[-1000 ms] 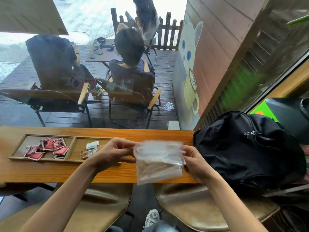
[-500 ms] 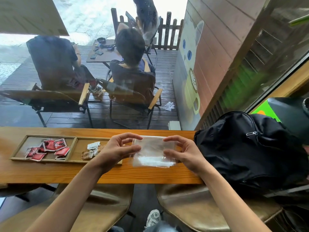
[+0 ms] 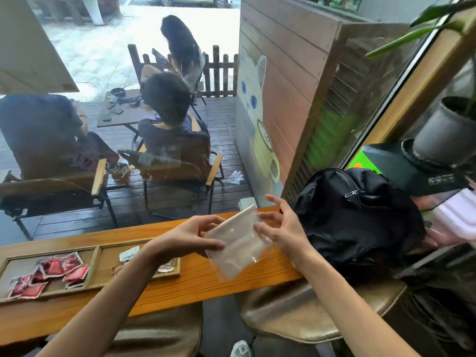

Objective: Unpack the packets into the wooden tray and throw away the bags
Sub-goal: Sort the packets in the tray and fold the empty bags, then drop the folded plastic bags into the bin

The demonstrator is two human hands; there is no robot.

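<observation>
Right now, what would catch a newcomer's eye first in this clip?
A clear plastic bag held above the counter's edge between the left hand and right hand. Left of it, a wooden tray with red packets in its left compartment. A black backpack sits at right.

This is a café, seen from a seat inside at a long narrow wooden counter [image 3: 195, 282] that runs along a big glass window. Under the counter stand padded brown leather stools [image 3: 309, 313]. Outside, on a dark wooden deck [image 3: 226, 140], people sit in folding chairs with wooden armrests [image 3: 180, 166] around a small brown table [image 3: 121, 117]. A wall of reddish planks carries a painted white cat holding a latte cup [image 3: 260, 119]. A shallow two-part wooden tray [image 3: 98, 256] on the counter holds small sachets.
</observation>
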